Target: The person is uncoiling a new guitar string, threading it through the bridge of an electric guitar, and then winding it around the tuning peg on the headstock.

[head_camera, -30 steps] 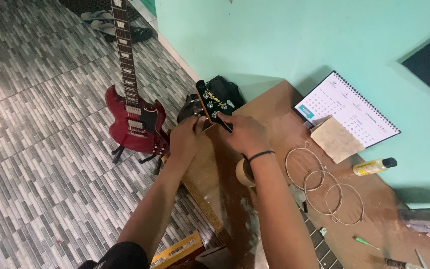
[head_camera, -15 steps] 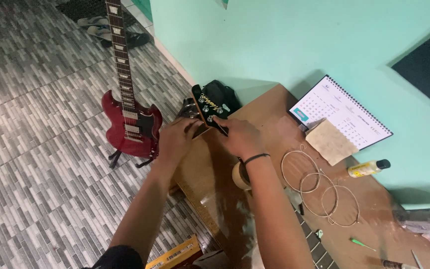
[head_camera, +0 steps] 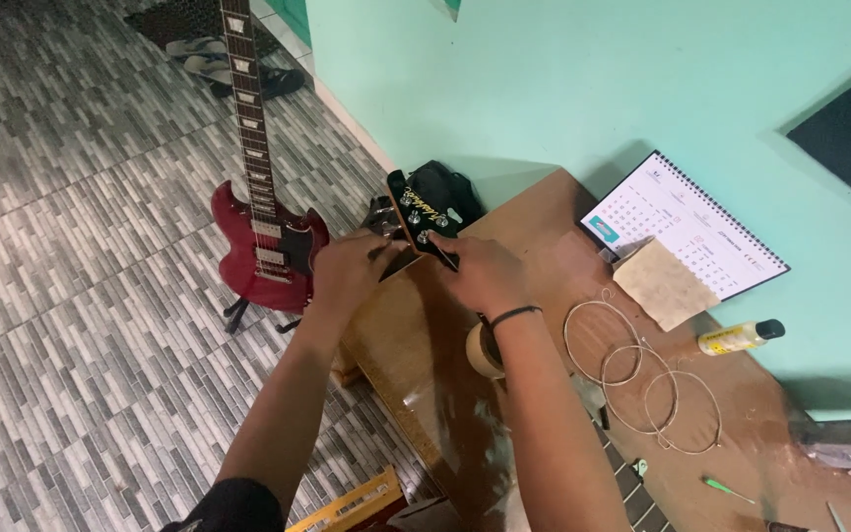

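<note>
Both hands work at the black guitar headstock with silver tuning pegs [head_camera: 422,219], which juts over the far edge of the brown wooden counter [head_camera: 544,256]. Compared with half a second ago, the left hand [head_camera: 349,276] and right hand [head_camera: 480,276] sit at the same place on the headstock; only the head camera has shifted, so the grip looks unchanged and the work at the pegs appears ongoing. The left fingers curl around the headstock's near side at the tuning pegs. The right fingers are pressed together on its lower end, seemingly pinching there, though what they pinch cannot be told.

On the counter lie coiled metal guitar strings [head_camera: 632,365], a white spiral-bound desk calendar [head_camera: 687,227], a square beige cloth pad [head_camera: 664,284], a small yellow bottle with a black cap [head_camera: 739,338] and a green-handled screwdriver [head_camera: 729,490]. A red solid-body electric guitar [head_camera: 263,241] stands on the grey patterned tile floor [head_camera: 81,296]. The wall [head_camera: 563,79] is mint green.
</note>
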